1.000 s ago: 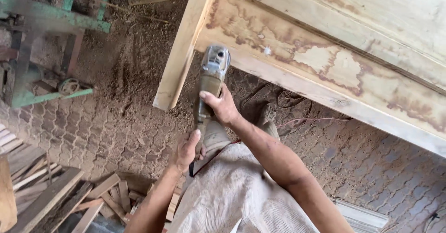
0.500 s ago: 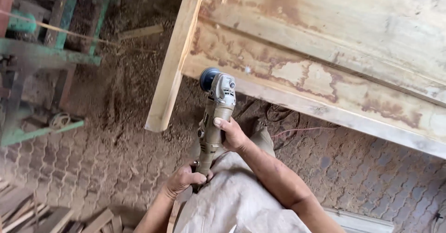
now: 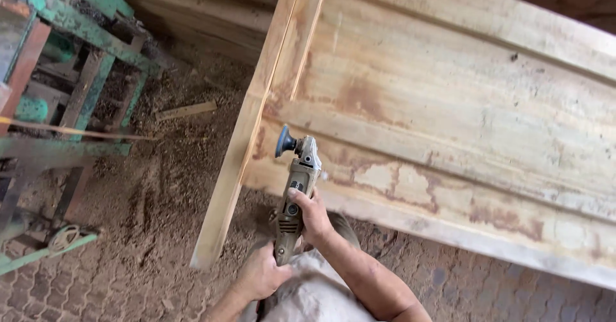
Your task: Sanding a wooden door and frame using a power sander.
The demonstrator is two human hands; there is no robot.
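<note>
- An angle grinder [image 3: 294, 194] is being held in both hands, its long axis running from the person up toward the wooden door panel [image 3: 449, 123].
- The rear handle is being gripped firmly by the left hand [image 3: 260, 275]; the body, nearer the head, is being clasped by the right hand [image 3: 312, 215].
- The dark disc [image 3: 282, 142] is being turned leftward, close beside the panel's left frame rail [image 3: 247, 136]; contact cannot be judged.
- The cord is being hidden; the green machine frame [image 3: 70, 59] is being cropped at the left edge.
</note>
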